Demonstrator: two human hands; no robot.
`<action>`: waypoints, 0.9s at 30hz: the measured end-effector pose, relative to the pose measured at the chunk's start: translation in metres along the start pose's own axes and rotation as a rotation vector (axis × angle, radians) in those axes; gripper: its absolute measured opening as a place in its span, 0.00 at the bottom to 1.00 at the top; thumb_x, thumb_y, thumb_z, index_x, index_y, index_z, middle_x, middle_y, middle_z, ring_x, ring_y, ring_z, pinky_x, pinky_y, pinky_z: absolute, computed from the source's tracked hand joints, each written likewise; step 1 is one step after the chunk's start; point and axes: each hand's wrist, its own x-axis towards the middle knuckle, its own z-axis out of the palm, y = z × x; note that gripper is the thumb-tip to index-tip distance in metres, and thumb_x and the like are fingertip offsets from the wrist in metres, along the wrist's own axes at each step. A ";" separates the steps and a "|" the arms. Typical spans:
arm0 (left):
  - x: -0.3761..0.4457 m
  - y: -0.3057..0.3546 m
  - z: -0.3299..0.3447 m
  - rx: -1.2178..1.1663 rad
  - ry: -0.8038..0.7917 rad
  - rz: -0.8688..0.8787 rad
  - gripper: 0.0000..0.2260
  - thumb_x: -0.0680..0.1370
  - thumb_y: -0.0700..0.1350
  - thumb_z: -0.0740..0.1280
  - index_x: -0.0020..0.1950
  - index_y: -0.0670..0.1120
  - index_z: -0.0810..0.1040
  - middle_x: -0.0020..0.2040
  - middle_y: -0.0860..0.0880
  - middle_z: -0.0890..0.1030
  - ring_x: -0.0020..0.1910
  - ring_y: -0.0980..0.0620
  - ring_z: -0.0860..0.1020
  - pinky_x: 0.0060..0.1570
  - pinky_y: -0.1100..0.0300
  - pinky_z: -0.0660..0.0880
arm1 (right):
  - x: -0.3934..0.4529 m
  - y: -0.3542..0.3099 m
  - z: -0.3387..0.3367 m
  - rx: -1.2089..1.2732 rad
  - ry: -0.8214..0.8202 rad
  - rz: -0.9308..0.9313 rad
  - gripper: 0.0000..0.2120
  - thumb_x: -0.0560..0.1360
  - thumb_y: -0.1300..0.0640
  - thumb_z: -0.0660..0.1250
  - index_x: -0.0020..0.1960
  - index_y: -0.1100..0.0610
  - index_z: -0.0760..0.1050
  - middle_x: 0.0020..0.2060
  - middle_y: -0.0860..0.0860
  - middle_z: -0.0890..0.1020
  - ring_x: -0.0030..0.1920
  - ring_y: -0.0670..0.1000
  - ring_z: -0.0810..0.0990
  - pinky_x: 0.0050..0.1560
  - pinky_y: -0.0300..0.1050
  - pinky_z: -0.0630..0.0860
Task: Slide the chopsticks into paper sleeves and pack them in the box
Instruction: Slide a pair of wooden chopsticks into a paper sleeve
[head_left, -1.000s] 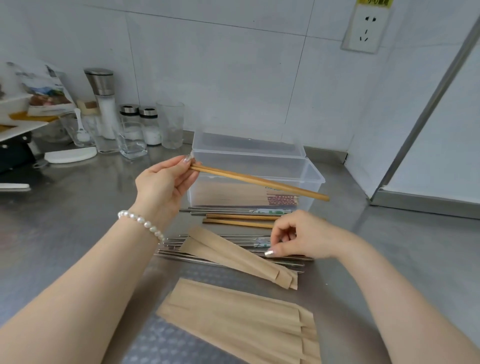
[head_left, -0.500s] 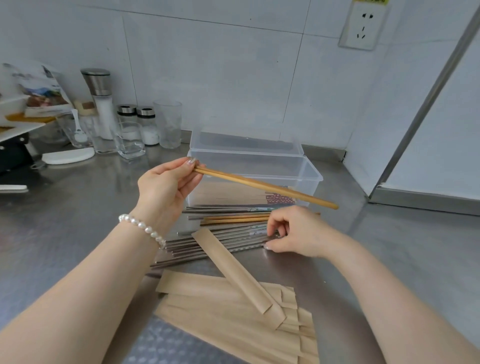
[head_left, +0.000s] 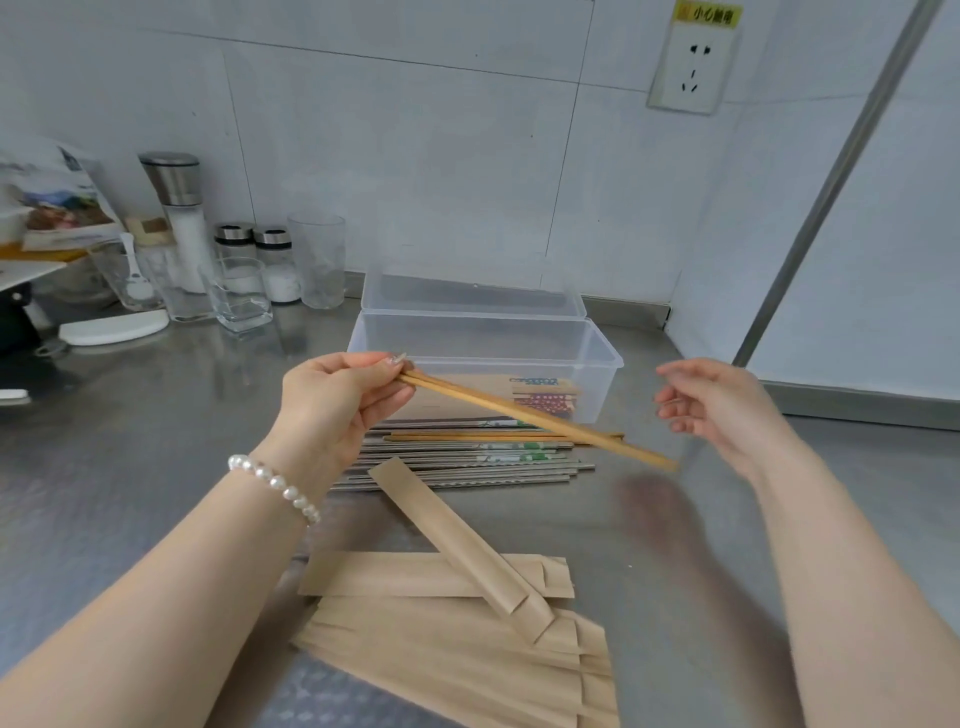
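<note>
Wooden chopsticks (head_left: 524, 415) pinched in left hand (head_left: 337, 400), tips toward empty, loosely spread, motion-blurred right hand (head_left: 717, 405).

- Bare counter (head_left: 130, 441) at left centre and right of frame: open passage.
- Box (head_left: 597, 364) open-topped, reachable from above; lid (head_left: 467, 299) behind it.
- Loose chopsticks (head_left: 467, 457) and sleeves (head_left: 441, 649) crowd centre and bottom.
- Jars and glasses (head_left: 234, 270) block upper left.
</note>
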 end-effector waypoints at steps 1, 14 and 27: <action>-0.001 -0.001 0.001 0.048 -0.015 0.002 0.02 0.72 0.31 0.66 0.41 0.35 0.76 0.33 0.42 0.83 0.36 0.48 0.83 0.33 0.62 0.80 | -0.003 -0.004 0.000 0.008 -0.075 -0.012 0.07 0.78 0.62 0.61 0.53 0.62 0.75 0.36 0.56 0.78 0.34 0.52 0.76 0.34 0.40 0.71; 0.007 -0.008 -0.008 0.754 -0.120 -0.003 0.07 0.69 0.37 0.73 0.36 0.38 0.76 0.33 0.41 0.83 0.34 0.46 0.83 0.34 0.58 0.80 | -0.031 0.002 0.066 -0.780 -0.586 -0.218 0.14 0.63 0.59 0.78 0.37 0.46 0.75 0.31 0.45 0.74 0.31 0.42 0.70 0.36 0.35 0.68; -0.019 -0.008 0.007 1.222 -0.688 0.385 0.17 0.56 0.54 0.80 0.41 0.54 0.81 0.43 0.59 0.78 0.45 0.63 0.74 0.48 0.70 0.69 | -0.023 0.008 0.063 -0.757 -0.457 -0.207 0.09 0.65 0.58 0.77 0.35 0.52 0.77 0.29 0.46 0.75 0.30 0.43 0.70 0.34 0.34 0.68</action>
